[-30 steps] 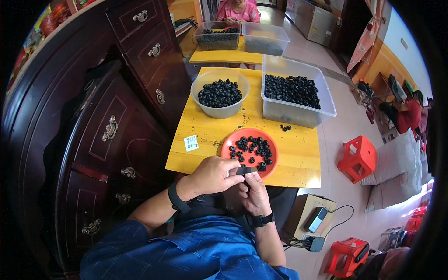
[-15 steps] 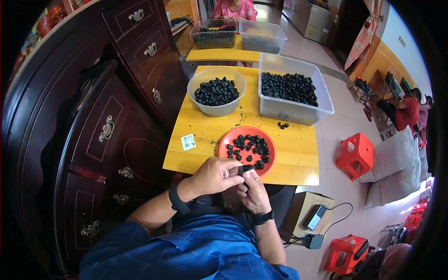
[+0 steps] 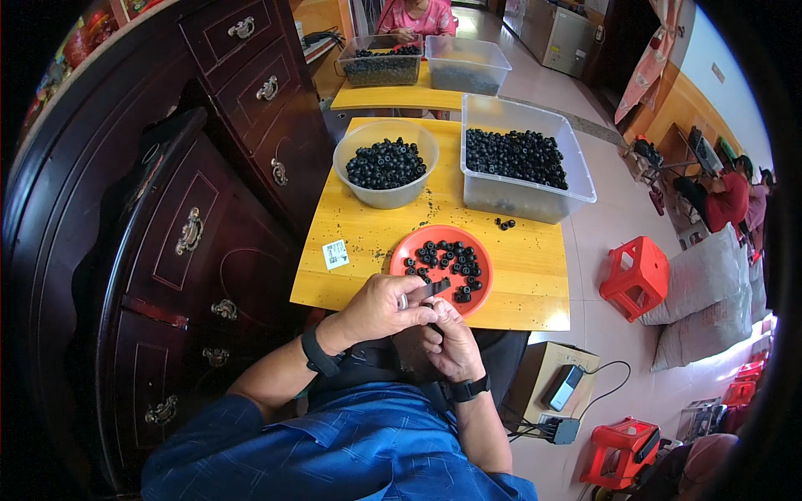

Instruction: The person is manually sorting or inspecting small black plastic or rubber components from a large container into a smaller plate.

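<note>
Both hands pinch one small flat black strip (image 3: 435, 289) at the near edge of the yellow wooden table (image 3: 518, 275): the left hand (image 3: 378, 309) closes on its near end, the right hand (image 3: 451, 341) holds it from below. Compared with half a second ago, the hands sit as they did. The strip's long axis runs from the left fingers up-right toward the round orange plastic plate of black rings (image 3: 480, 292), just beside it.

I see bare table (image 3: 368, 238) to the left of the red plate (image 3: 418, 244), with only a small card (image 3: 335, 254) there. A hand can pass there. Ahead, the bowl (image 3: 385, 194) and the big tub (image 3: 522, 200) block the way. The dark cabinet (image 3: 167, 217) stands close on the left.
</note>
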The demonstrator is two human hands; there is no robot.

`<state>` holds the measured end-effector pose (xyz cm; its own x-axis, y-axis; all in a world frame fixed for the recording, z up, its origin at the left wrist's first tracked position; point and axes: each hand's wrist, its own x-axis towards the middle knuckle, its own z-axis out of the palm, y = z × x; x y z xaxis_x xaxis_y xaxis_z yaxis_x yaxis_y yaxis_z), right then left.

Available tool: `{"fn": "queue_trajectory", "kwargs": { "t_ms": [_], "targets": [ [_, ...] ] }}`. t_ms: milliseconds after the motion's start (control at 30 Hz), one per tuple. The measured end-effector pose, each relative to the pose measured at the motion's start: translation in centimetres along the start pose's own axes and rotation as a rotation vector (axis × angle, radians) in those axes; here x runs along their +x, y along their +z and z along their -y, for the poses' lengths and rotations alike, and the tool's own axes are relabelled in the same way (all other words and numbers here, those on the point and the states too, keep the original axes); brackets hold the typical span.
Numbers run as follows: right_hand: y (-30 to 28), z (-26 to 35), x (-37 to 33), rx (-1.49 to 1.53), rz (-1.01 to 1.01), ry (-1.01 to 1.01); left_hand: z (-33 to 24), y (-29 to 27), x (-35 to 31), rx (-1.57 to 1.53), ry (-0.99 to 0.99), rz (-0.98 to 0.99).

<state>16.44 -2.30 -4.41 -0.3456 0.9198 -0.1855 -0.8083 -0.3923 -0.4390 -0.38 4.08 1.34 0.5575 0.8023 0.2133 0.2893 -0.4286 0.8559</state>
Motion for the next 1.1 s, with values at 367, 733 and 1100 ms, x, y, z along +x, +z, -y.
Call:
{"fn": "queue_trajectory", "kwargs": {
  "t_ms": [367, 733, 1100],
  "targets": [
    [0.6, -0.6, 0.2, -0.070, -0.097, -0.081, 1.7, 0.4, -0.3, -0.366, -0.191, 0.101],
    [0.7, -1.0, 0.5, -0.136, -0.112, -0.156, 1.7, 0.7, -0.4, -0.631, -0.225, 0.050],
    [0.6, -1.0, 0.3, -0.131, -0.071, -0.172, 1.1, -0.5, -0.2, -0.796, -0.369, 0.181]
  ]
}}
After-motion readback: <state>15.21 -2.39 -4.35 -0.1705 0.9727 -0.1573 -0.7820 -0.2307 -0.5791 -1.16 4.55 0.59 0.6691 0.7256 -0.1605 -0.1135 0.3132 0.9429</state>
